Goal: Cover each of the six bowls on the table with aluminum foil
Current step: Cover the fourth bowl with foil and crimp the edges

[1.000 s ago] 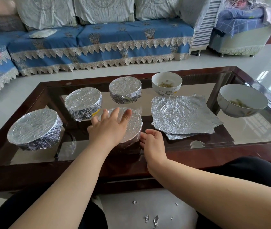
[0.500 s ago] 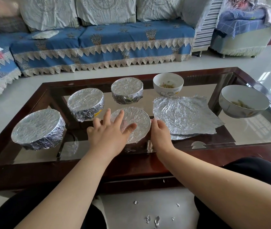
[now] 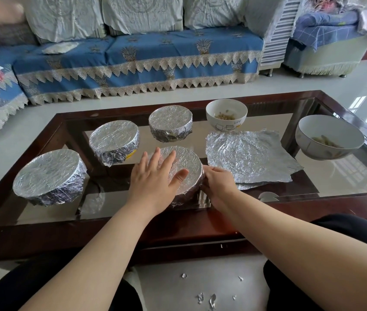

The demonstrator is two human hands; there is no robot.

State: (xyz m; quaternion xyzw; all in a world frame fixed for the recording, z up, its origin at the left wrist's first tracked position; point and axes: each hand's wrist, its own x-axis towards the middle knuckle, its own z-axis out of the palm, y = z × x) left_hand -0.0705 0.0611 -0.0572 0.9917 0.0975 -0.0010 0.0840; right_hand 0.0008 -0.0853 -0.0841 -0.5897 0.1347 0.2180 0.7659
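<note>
I'm sealing foil on the fourth bowl [image 3: 183, 167], near table edge: my left hand [image 3: 155, 178] lies spread flat on top, my right hand [image 3: 217, 182] curls against its right side, pressing foil down. Next: take a foil sheet [image 3: 249, 157], just right of my right hand, for the small cartoon bowl [image 3: 226, 114] or the large white bowl [image 3: 329, 139].

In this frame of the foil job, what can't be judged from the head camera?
- Contents of the four foil-wrapped bowls, such as the near one: foil hides them.
- Right hand fingertips on that bowl's side: hidden behind the hand itself.
- How many foil sheets are stacked: only edges show.
- Food in the small bowl and large bowl: too small to identify.
</note>
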